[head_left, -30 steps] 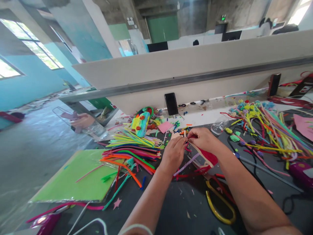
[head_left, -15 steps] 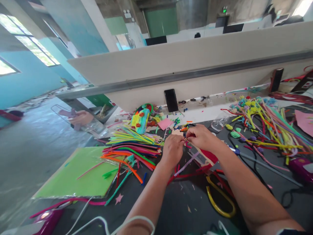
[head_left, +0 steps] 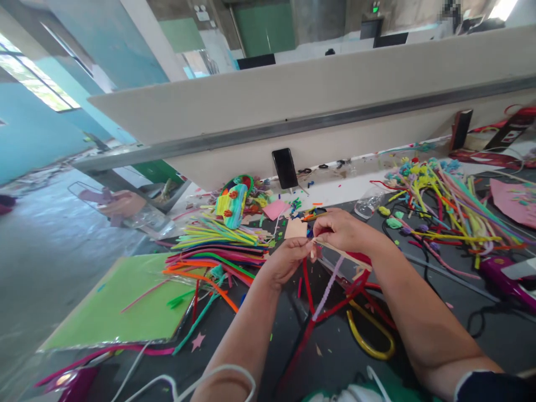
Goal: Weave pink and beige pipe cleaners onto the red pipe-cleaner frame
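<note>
My left hand (head_left: 288, 258) is closed in a pinch at the near end of a thin pale wooden strip (head_left: 345, 254). Fingers of my right hand (head_left: 341, 230) are closed on the same strip, close to the left fingertips. The strip slants down to the right under my right hand, beside red material. Below the hands a lilac fuzzy stem (head_left: 329, 287) meets red fuzzy stems (head_left: 309, 290) at a corner. Yellow-handled scissors (head_left: 368, 340) lie below my right forearm. Just beyond the fingertips is a beige card piece (head_left: 295, 228).
Bundled colourful stems (head_left: 218, 257) and a green sheet pack (head_left: 117, 301) lie left. A black phone (head_left: 285, 168) leans on the white partition (head_left: 251, 117). More stems (head_left: 452, 206) and a purple glue gun (head_left: 508, 282) are at right; a white cable crosses the front.
The view has shifted slightly. My left hand has turned, with its fingers now pointing right, and the red and lilac stems under the hands are more exposed.
</note>
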Demonstrator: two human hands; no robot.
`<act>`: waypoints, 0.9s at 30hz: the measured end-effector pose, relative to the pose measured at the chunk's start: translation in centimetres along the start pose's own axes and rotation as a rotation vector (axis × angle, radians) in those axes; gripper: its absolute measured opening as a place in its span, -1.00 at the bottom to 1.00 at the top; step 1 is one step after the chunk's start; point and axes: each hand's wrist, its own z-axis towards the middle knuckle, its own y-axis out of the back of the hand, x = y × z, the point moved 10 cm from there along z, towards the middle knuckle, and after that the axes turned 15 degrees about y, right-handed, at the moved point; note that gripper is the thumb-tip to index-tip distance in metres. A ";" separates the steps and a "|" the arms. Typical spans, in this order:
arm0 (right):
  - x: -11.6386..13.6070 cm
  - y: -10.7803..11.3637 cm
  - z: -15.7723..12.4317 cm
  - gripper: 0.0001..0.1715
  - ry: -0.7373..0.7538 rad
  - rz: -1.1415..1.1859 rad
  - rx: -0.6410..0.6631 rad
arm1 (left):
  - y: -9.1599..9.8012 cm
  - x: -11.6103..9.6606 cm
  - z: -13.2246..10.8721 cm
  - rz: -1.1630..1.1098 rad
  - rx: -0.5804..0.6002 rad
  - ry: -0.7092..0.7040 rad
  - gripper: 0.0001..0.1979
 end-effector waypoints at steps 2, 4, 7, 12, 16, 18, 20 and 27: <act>-0.3 -0.2 0.0 -0.87 -0.018 0.025 -0.004 | -0.1 0.1 0.2 -0.014 0.015 0.005 -0.65; -0.5 -0.3 0.0 -0.87 -0.040 0.049 -0.012 | 0.1 0.2 0.3 -0.016 0.002 0.004 -0.64; -0.5 -0.2 0.0 -0.89 -0.079 0.124 -0.051 | 0.9 0.3 0.5 -0.061 -0.048 0.016 -0.66; -2.0 4.3 -1.5 -0.69 -0.179 0.280 -0.563 | 3.6 -0.7 -0.1 -0.291 -0.149 -0.034 -0.72; -5.0 6.2 -4.2 -0.54 -0.289 0.360 -0.974 | 5.7 -2.4 -1.4 -0.493 -0.189 -0.125 -0.73; -6.1 5.4 -4.4 -0.51 -0.321 0.480 -1.037 | 6.5 -3.0 -2.0 -0.562 -0.198 -0.157 -0.72; -7.0 3.8 -4.1 -0.50 -0.383 0.613 -1.036 | 6.9 -3.5 -2.5 -0.608 -0.186 -0.185 -0.72; -7.2 -2.4 -1.8 -0.50 -0.513 1.069 -0.810 | 6.9 -4.1 -3.1 -0.734 -0.103 -0.248 -0.71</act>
